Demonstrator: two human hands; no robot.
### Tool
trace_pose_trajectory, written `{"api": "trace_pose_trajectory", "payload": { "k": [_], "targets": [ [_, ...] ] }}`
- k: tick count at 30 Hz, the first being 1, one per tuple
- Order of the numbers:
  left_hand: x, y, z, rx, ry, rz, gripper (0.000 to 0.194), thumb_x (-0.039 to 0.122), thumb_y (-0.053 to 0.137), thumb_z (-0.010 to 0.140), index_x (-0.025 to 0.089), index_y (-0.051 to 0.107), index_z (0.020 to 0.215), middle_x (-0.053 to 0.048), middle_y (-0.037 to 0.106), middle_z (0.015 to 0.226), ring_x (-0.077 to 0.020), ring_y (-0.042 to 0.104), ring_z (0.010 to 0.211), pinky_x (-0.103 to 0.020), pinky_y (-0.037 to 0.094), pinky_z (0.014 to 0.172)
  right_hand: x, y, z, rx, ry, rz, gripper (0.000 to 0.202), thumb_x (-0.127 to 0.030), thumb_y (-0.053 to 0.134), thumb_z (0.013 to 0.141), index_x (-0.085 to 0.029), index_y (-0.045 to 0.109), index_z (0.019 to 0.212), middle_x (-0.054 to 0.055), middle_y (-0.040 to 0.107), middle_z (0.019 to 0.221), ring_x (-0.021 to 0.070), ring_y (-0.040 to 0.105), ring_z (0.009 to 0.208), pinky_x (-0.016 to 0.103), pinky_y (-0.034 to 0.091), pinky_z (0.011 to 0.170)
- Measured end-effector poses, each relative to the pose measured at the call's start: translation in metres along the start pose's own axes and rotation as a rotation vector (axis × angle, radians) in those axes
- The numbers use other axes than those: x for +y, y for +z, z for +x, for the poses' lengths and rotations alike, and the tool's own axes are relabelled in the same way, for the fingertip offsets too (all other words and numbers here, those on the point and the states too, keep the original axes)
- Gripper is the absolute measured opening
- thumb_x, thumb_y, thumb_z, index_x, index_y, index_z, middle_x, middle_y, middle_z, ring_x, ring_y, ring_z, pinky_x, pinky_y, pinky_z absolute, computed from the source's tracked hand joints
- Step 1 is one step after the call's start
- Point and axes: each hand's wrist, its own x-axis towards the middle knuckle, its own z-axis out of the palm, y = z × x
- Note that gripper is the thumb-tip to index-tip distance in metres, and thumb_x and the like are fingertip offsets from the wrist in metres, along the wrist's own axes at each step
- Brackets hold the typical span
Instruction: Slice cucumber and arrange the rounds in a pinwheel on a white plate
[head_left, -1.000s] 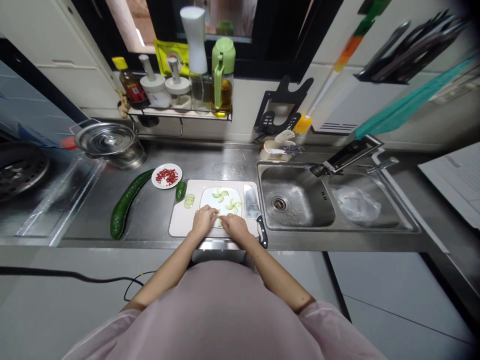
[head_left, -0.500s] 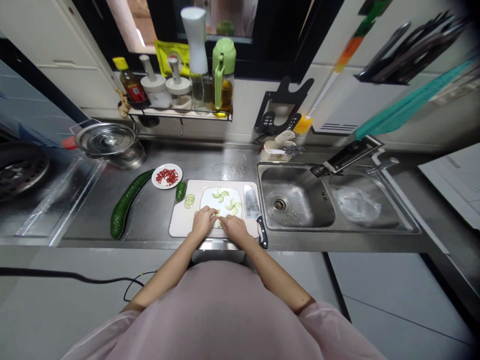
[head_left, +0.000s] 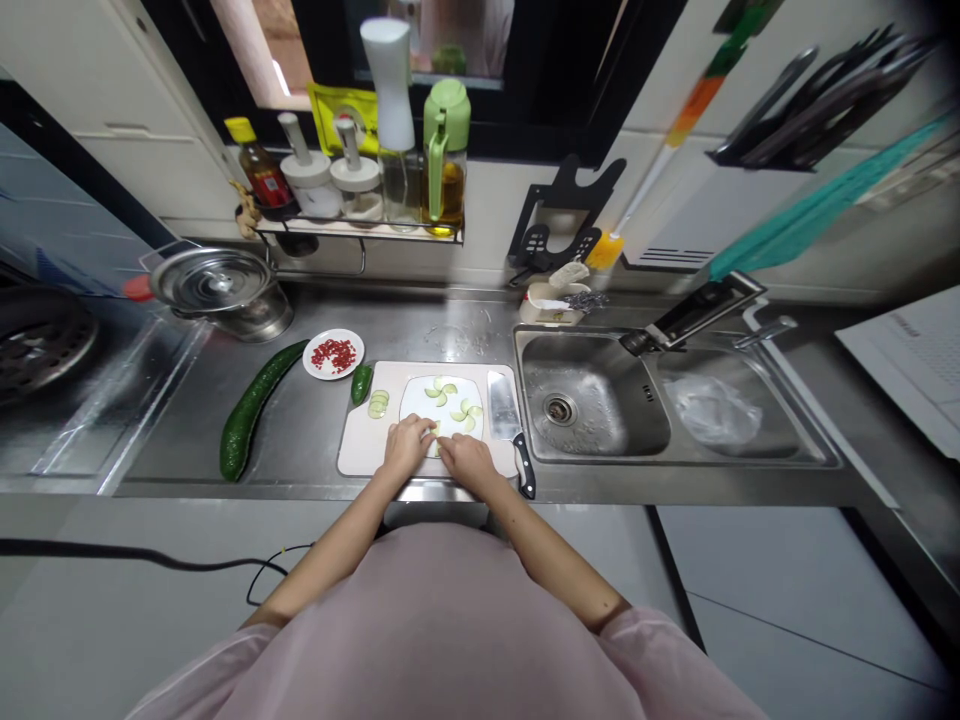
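Note:
My left hand [head_left: 407,447] and my right hand [head_left: 466,462] meet over the near part of a white plate [head_left: 413,391]. Fingers of both hands are bent and closed at pale green cucumber slices [head_left: 436,428], partly hidden by the fingertips. On the plate, two groups of curved cucumber slices [head_left: 441,390] lie fanned like pinwheels. The plate stands on a pale cutting board [head_left: 365,450]. A short row of cucumber slices [head_left: 379,404] rests on the board's left side, near a cucumber end piece [head_left: 361,383]. To the right lies a cleaver [head_left: 504,405] with a black handle.
Left of the board are a long cucumber [head_left: 255,415] and a small plate [head_left: 309,366] of chopped red bits. A lidded steel pot [head_left: 255,310] stands behind. The double sink [head_left: 592,460] adjoins the board's right side; a rack [head_left: 360,228] of bottles hangs above.
The hands stay over the near part of the plate, with only slight finger movement. The whole view shifts very slightly; the other things keep their places.

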Motion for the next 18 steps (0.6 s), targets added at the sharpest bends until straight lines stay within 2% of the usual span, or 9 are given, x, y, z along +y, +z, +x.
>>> {"api": "trace_pose_trajectory", "payload": {
  "k": [9, 14, 18],
  "targets": [
    [0.0023, -0.0011, 0.0002, -0.022, -0.022, 0.016, 0.025, 0.028, 0.055, 0.087, 0.025, 0.068, 0.108, -0.006, 0.064, 0.101, -0.021, 0.058, 0.098, -0.033, 0.037, 0.088, -0.0014, -0.0022, -0.0012, -0.003, 0.006, 0.001, 0.038, -0.036, 0.032, 0.099, -0.022, 0.059, 0.12, 0.011, 0.065, 0.107, 0.0214, 0.06, 0.098, 0.029, 0.041, 0.078],
    [0.0028, -0.001, 0.0002, -0.02, -0.014, 0.014, 0.024, 0.027, 0.055, 0.087, 0.024, 0.068, 0.108, -0.006, 0.064, 0.098, -0.0207, 0.058, 0.097, -0.033, 0.037, 0.086, -0.0015, -0.0033, -0.0031, 0.015, -0.002, -0.002, 0.039, -0.041, 0.036, 0.097, -0.023, 0.058, 0.125, 0.01, 0.065, 0.107, 0.0222, 0.06, 0.099, 0.029, 0.041, 0.078],
    [0.003, 0.0001, 0.0004, -0.014, -0.012, 0.016, 0.024, 0.026, 0.055, 0.087, 0.025, 0.068, 0.107, -0.006, 0.063, 0.099, -0.0202, 0.058, 0.097, -0.032, 0.037, 0.086, -0.0004, -0.002, -0.0031, 0.032, -0.003, 0.001, 0.04, -0.045, 0.039, 0.096, -0.022, 0.061, 0.12, 0.01, 0.066, 0.106, 0.0225, 0.06, 0.099, 0.029, 0.041, 0.078]
  ]
}}
